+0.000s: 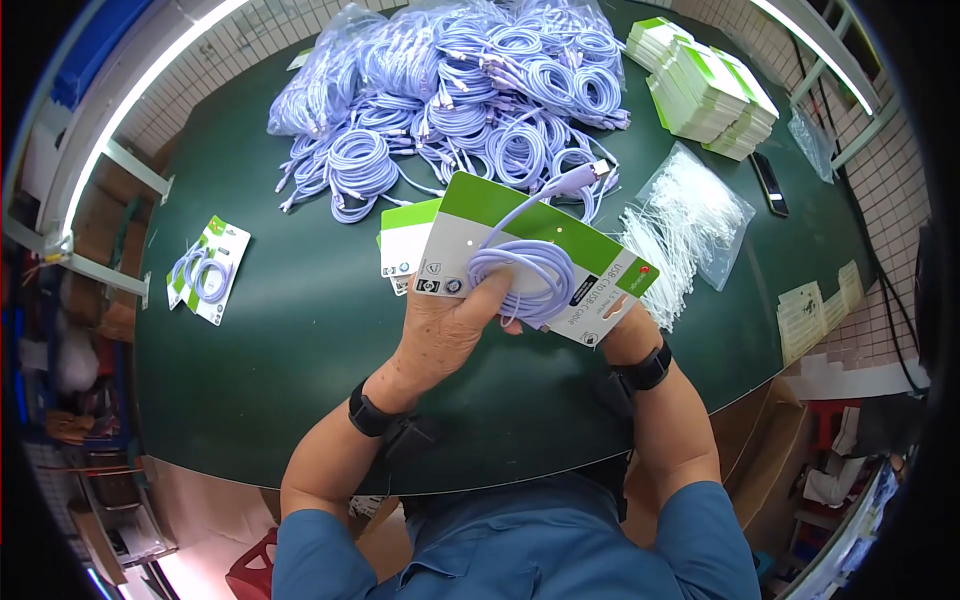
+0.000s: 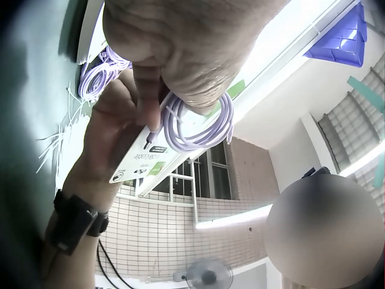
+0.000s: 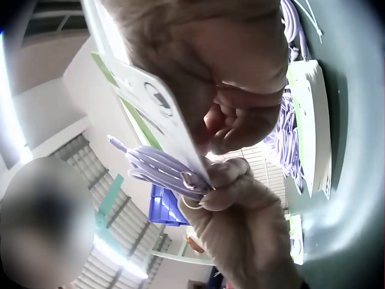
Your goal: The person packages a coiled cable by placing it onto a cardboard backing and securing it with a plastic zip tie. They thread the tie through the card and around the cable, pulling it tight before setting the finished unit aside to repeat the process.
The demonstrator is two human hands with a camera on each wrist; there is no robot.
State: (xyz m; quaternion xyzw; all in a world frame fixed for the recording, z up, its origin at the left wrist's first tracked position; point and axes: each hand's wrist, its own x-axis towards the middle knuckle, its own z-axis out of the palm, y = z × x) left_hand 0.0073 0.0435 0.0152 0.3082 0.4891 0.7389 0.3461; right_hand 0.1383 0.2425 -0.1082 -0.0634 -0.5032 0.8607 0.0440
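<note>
A coiled lilac USB cable (image 1: 545, 278) lies against the front of a green and white packaging card (image 1: 590, 255). With its thumb across the coil, my left hand (image 1: 440, 335) pinches cable and card together. The USB plug (image 1: 598, 170) sticks up past the card's upper edge. My right hand (image 1: 632, 335) is behind the card's right side, mostly hidden in the head view. In the right wrist view, the right hand (image 3: 222, 78) has curled fingers close behind the card, near the left fingertips (image 3: 225, 174); I cannot tell what they hold.
Beyond the hands lies a big heap of coiled lilac cables (image 1: 450, 90). White cable ties (image 1: 665, 245) spill from a bag at right, near a phone (image 1: 769, 185) and card stacks (image 1: 705, 90). More cards (image 1: 405, 238) lie behind the held one. A carded cable (image 1: 212, 270) rests at left.
</note>
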